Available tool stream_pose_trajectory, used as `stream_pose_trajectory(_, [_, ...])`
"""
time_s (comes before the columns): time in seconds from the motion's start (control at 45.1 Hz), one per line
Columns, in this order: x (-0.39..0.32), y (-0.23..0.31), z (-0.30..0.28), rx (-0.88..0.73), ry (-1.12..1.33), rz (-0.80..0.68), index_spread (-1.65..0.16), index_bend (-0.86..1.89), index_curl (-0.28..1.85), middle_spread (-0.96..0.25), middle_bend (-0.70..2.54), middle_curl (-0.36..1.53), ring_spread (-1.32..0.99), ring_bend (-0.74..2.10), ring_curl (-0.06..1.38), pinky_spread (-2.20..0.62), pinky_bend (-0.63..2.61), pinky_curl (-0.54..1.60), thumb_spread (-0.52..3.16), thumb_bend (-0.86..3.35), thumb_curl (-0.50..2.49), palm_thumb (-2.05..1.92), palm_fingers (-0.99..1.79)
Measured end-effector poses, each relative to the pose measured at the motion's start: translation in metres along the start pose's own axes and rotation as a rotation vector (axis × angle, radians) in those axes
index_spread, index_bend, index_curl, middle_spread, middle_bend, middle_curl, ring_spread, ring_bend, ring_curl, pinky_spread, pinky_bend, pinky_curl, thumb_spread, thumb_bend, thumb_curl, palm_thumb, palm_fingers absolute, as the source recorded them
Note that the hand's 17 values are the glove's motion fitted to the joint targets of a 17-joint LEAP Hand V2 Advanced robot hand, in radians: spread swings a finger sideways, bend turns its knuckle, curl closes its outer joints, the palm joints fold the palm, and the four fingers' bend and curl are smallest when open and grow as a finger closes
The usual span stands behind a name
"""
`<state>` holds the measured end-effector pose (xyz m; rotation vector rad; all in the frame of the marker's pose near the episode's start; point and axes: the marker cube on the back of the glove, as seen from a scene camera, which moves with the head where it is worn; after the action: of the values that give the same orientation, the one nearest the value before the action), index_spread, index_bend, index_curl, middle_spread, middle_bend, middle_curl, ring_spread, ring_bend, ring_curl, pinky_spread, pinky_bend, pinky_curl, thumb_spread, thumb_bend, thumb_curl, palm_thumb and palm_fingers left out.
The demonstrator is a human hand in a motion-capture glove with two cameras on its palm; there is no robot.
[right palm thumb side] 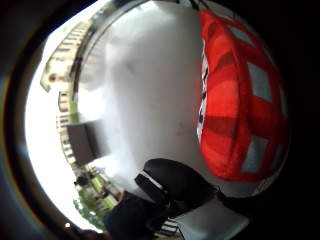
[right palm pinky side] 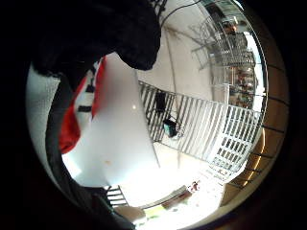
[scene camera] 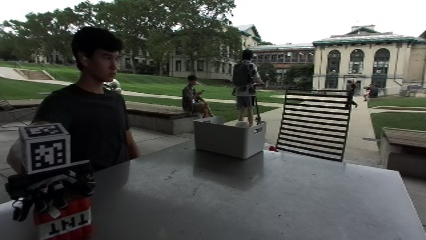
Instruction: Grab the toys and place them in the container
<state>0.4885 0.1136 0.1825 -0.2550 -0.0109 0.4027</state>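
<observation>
The gloved right hand [scene camera: 50,192] sits at about seven o'clock on the surface [scene camera: 266,200], its fingers [scene camera: 63,190] curled over the top of a soft, blocky red toy [scene camera: 63,220] with a white band lettered TNT. In the thumb side palm view the toy [right palm thumb side: 240,100] shows plush red fabric with grey squares. The surface is smooth, grey and faintly glossy. A white rectangular container [scene camera: 228,137] stands at about twelve o'clock on the surface, well apart from the toy. A slatted chair back [scene camera: 314,125] rises beyond the far edge, with lawn and buildings outdoors.
</observation>
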Motion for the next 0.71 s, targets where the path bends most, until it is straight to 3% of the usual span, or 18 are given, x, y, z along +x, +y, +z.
stream_pose_trajectory(0.222, [0.0,-0.004,0.013,-0.027,0.054,0.012,-0.32,0.05,0.02,-0.03,0.14,0.25,-0.02,0.33,0.25,-0.01,1.89,0.55,1.03,0.01,0.29,0.09,-0.03])
stream_pose_trajectory(0.466, [0.004,-0.015,0.039,-0.029,0.027,0.048,-0.35,0.11,0.02,-0.05,0.12,0.21,-0.14,0.75,0.36,-0.03,1.76,0.48,1.1,0.12,0.34,0.36,0.16])
stream_pose_trajectory(0.599, [0.0,-0.022,0.052,-0.035,-0.017,0.046,-0.37,0.38,0.11,-0.11,0.17,0.21,-0.23,0.7,0.35,-0.03,1.58,0.41,1.15,0.26,0.39,0.61,0.44])
stream_pose_trajectory(0.71, [-0.004,-0.023,0.048,-0.033,-0.011,0.049,-0.34,0.59,0.18,-0.22,0.44,0.3,-0.34,0.63,0.32,-0.04,1.3,0.33,1.22,0.34,0.41,0.73,0.77])
